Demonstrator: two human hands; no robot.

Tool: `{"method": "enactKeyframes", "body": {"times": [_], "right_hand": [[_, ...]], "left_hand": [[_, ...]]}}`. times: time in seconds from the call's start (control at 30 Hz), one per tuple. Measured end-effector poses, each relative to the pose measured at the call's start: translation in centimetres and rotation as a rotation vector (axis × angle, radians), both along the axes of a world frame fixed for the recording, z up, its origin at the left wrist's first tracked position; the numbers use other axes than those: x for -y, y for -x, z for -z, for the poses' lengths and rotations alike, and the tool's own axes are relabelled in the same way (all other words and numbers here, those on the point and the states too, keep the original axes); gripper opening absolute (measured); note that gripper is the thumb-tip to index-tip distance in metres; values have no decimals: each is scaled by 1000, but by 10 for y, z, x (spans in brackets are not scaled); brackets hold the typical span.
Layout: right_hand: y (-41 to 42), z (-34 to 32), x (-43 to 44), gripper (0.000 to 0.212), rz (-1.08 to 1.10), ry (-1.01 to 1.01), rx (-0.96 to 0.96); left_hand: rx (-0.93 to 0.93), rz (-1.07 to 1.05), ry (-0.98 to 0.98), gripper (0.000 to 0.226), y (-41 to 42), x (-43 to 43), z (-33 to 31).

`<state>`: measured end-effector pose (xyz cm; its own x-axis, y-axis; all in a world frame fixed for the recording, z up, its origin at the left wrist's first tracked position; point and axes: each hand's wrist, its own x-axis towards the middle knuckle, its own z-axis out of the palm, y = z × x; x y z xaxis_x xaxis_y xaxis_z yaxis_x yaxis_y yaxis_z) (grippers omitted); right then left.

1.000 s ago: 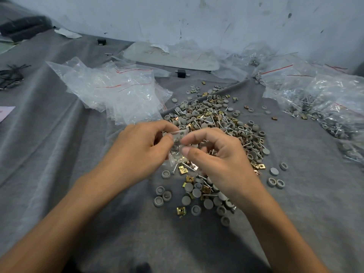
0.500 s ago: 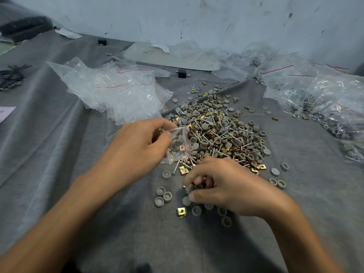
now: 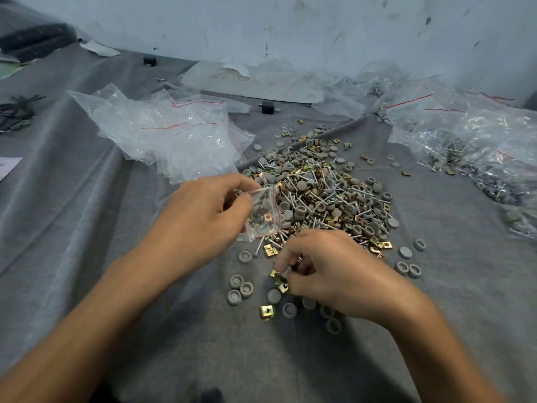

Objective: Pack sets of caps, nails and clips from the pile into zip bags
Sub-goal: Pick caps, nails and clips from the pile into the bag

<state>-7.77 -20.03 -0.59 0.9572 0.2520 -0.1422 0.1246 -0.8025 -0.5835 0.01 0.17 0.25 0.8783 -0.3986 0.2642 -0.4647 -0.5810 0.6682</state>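
Two hands work at the near edge of the pile [image 3: 319, 193] of caps, nails and clips on the cloth-covered counter [image 3: 87, 228]. The left hand [image 3: 203, 216] pinches a small zip bag [image 3: 263, 212] by its mouth between thumb and forefinger. It holds the bag just over the pile's near-left edge. A few parts already sit inside, and a copper-toned square shows through the film. The right hand [image 3: 328, 271] is low over the counter, its fingers [image 3: 283, 257] curled and pinching a brass clip [image 3: 274, 274] with what looks like a grey piece beside it.

The likely trouble is the transfer. The bag mouth is narrow and limp and is held on one side only, so it may sag shut and parts could bounce off onto the cloth. Pinching several small pieces at once risks one slipping out, or a miscounted set. A nail's point could also pierce the thin film.

The bag is clear, crinkly plastic with a red seal line. The loose caps [image 3: 241, 286] are dull grey, round and cupped. The clips are folded, shiny brass squares with a centre hole. The nails are slim bright steel, some visibly threaded. At the far left lies a stack of empty bags [image 3: 174, 135], and at the far right lie filled bags [image 3: 470, 149].
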Motion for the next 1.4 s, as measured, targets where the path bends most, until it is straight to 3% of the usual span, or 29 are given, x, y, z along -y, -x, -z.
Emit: {"method": "enactKeyframes", "body": {"times": [0.1, 0.27, 0.37, 0.67, 0.9, 0.97, 1.17, 1.27, 1.4], "right_hand": [[1, -2, 2, 14, 30, -99, 71], [2, -12, 8, 21, 173, -562, 137], [1, -12, -4, 22, 231, -714, 198], [-4, -1, -26, 27, 312, -729, 277], [-5, -2, -20, 15, 288, -770, 290], [-3, -6, -11, 12, 260, -713, 244], [5, -10, -1, 6, -65, -160, -128], [9, -9, -4, 22, -135, 50, -166], [10, -8, -6, 34, -149, 120, -177]], "left_hand": [[-4, -2, 4, 19, 0, -1, 0], [-32, 10, -5, 19, 3, 2, -2], [-50, 29, -13, 19, 4, 3, -2], [-40, 48, -3, 19, 3, 2, -3], [-51, 45, -4, 19, 2, 1, -2], [-42, 41, -6, 21, 2, 0, -2], [-29, 40, 21, 17, 1, 0, 0], [-28, 46, 29, 18, 0, 0, 1], [-20, 50, 20, 16, -1, -1, 2]]}}
